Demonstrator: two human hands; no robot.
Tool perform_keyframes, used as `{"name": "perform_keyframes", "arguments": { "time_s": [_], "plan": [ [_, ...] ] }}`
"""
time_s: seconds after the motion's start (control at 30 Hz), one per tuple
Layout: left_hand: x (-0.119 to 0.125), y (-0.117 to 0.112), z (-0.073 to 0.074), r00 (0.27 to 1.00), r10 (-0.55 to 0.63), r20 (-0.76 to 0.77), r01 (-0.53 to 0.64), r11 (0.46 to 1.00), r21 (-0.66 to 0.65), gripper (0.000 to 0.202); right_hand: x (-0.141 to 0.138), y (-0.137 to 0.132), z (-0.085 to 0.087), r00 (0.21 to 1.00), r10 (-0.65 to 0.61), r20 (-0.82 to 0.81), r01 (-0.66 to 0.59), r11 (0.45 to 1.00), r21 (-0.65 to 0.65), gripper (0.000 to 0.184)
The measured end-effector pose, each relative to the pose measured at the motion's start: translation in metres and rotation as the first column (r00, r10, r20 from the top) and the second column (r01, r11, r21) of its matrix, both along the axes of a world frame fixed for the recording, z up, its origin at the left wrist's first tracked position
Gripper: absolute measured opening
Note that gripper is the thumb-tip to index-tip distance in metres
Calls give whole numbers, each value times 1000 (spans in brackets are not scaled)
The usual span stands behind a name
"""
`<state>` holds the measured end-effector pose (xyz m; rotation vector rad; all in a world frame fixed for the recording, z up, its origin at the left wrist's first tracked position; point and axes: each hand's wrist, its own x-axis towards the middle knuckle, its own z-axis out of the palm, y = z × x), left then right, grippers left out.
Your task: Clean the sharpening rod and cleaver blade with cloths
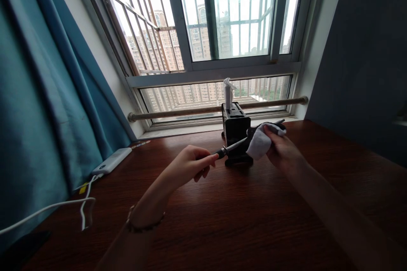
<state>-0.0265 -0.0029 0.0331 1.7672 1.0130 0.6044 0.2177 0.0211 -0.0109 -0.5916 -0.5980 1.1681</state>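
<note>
My left hand (199,161) is closed on the black end of a slim silver rod (237,144), thumb and forefinger pinching it. The rod slants up to the right, above the table. My right hand (281,146) grips a white cloth (260,143), which is folded over a dark part at the rod's far end. A thin dark tip shows past the cloth; the rest there is covered, so I cannot tell what kind of tool it is. Just behind the rod stands a black tissue box (237,127), a white tissue (228,93) sticking up from its top.
The reddish-brown wooden table (203,220) reaches to the window sill. A white power strip (112,161) with a white cable (47,208) lies at the left by the blue curtain (38,84). A horizontal rail (190,111) crosses the barred window.
</note>
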Motion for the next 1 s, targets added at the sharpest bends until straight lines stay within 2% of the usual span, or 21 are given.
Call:
{"name": "perform_keyframes", "arguments": {
  "time_s": [0.2, 0.3, 0.43, 0.53, 0.6, 0.73, 0.87, 0.93, 1.0],
  "plan": [
    [28, 19, -41, 989, -73, 130, 99, 974, -203, 48, -32, -16, -15, 975, 172, 143, -172, 985, -13, 32],
    [35, 27, -56, 987, -95, 128, 123, 965, -233, 44, -38, -15, -24, 961, 222, 166, -219, 975, -37, 36],
    [41, 25, -61, 999, -25, 43, 30, 992, -119, 47, -40, -10, -32, 963, 228, 142, -222, 973, -58, 36],
    [45, 17, -60, 994, 74, -74, -67, 993, 93, 49, -41, -8, -34, 968, 213, 132, -205, 976, -71, 34],
    [47, 11, -59, 974, 165, -153, -116, 950, 289, 46, -42, -8, -34, 968, 208, 137, -200, 977, -69, 34],
    [49, 2, -59, 905, 345, -248, -119, 766, 632, 33, -42, -9, -31, 968, 200, 150, -194, 980, -54, 33],
    [46, 1, -58, 876, 375, -304, 3, 624, 781, 29, -39, -11, -27, 964, 210, 166, -204, 978, -48, 33],
    [42, 3, -56, 874, 372, -312, 46, 577, 816, 31, -37, -12, -25, 956, 233, 176, -227, 972, -56, 32],
    [38, 5, -54, 879, 364, -308, 63, 552, 831, 33, -36, -13, -23, 945, 267, 190, -262, 964, -56, 32]
  ]
}}
